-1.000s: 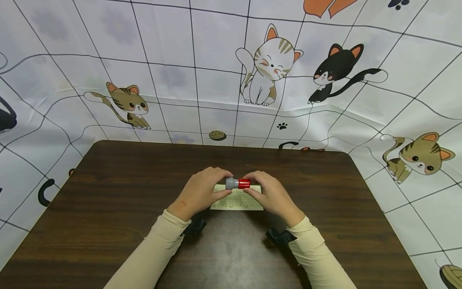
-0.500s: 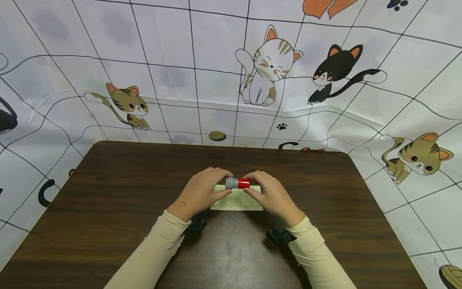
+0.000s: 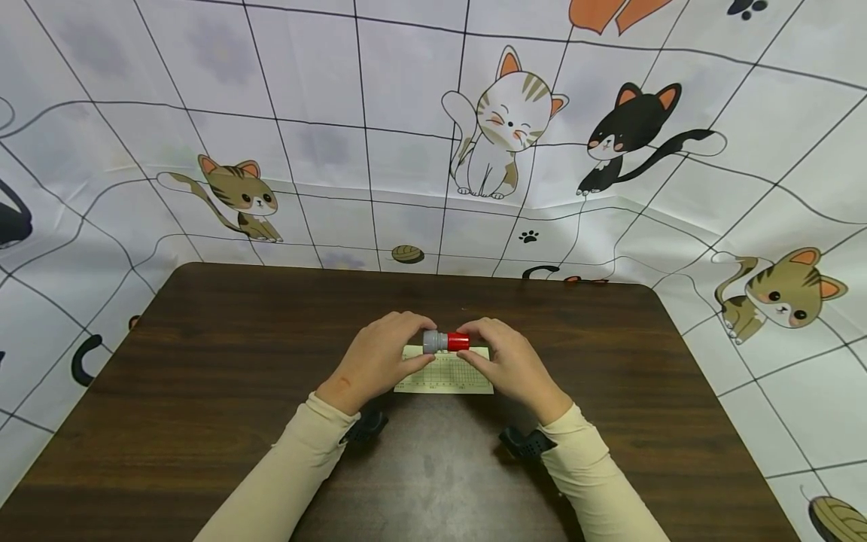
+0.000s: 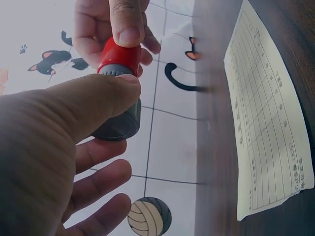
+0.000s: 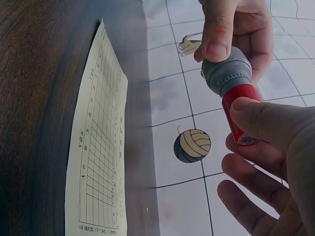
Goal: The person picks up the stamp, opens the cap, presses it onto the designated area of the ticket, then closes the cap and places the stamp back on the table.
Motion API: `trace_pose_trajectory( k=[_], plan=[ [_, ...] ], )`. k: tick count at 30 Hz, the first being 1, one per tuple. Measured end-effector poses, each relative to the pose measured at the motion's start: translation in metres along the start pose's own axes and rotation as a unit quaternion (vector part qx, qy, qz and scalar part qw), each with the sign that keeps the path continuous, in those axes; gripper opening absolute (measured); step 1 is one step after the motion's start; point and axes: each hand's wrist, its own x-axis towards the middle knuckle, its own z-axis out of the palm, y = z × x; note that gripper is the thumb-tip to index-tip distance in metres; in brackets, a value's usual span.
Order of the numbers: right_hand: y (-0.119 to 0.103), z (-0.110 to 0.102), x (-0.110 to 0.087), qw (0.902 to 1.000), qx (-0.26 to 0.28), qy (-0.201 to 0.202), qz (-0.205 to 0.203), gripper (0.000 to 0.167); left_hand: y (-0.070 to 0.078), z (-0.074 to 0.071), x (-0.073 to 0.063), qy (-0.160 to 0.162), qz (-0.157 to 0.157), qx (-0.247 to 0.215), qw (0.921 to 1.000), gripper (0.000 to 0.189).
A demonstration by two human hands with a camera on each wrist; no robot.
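Observation:
A small cylindrical stamp [image 3: 443, 342], grey at one end and red at the other, is held sideways above the near half of a pale yellow form. My left hand [image 3: 379, 354] pinches the grey end [image 5: 227, 73] between thumb and fingers. On the opposite side, my right hand [image 3: 511, 365] grips the red end [image 4: 118, 55] the same way. Both thumbs face me, and the remaining fingers of each hand are loosely bent. Beneath lies the printed form [image 3: 443, 376] with a ruled grid, flat on the table and partly covered by the hands in the head view.
The dark wooden table [image 3: 237, 339] stretches out on both sides. Behind it hangs a white sheet [image 3: 325, 158] with grid lines and cartoon cats. A black wrist device [image 3: 366, 425] sits under the left wrist, another device [image 3: 527, 444] under the right.

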Motion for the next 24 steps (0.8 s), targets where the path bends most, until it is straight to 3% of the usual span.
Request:
trace_pose_trajectory(
  k=[8, 14, 24],
  plan=[
    [0.006, -0.009, 0.000, 0.9993, -0.005, 0.034, 0.016, 0.031, -0.005, -0.006, -0.001, -0.001, -0.038, 0.011, 0.9992, 0.042],
    [0.015, -0.014, 0.000, 0.9974, -0.004, 0.061, 0.038, 0.030, -0.014, -0.007, -0.002, -0.012, -0.071, -0.011, 0.9974, 0.038],
    [0.024, -0.014, -0.002, 0.9962, -0.004, 0.061, 0.063, 0.031, -0.031, -0.007, -0.006, -0.005, -0.150, -0.009, 0.9886, 0.044]
  ],
)
